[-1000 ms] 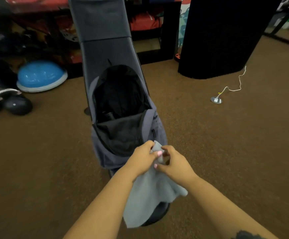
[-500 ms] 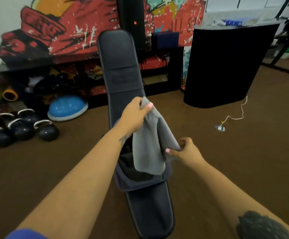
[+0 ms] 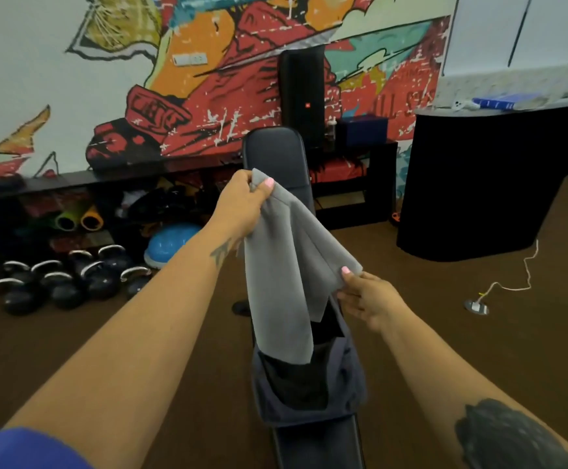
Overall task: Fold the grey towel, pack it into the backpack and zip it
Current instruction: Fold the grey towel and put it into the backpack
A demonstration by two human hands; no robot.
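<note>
Change: both hands sit higher than half a second ago, and the towel is pulled further apart between them.
Left hand point(image 3: 242, 204): fingers point(image 3: 265, 186) closed on the top corner of the grey towel point(image 3: 281, 265), thumb pressed on the cloth.
Right hand point(image 3: 369, 297): fingers point(image 3: 346, 271) pinched on the towel's lower right corner, below and right of the left fingers.
Towel: held in the air over the backpack point(image 3: 313, 384), unfolded, with one loose crease down the middle.
Long axis: slants from the left fingers down toward the person; the free end hangs to a point just over the backpack's mouth.
Backpack: dark blue, mouth open and facing up, directly under the right fingers, lying on the surface point(image 3: 276, 154), a black padded bench.
Obstacles: the bench's raised back stands just behind the left fingers; nothing lies between the towel and the bag mouth.
Left of the fingers: kettlebells point(image 3: 69, 282), a blue dome point(image 3: 171, 243) and a low shelf, well apart.
Right of the fingers: a black counter point(image 3: 485, 184) and a white cable point(image 3: 512, 282) on the floor, well apart.
Open room: bare brown carpet point(image 3: 479, 350) on both sides of the bench.
</note>
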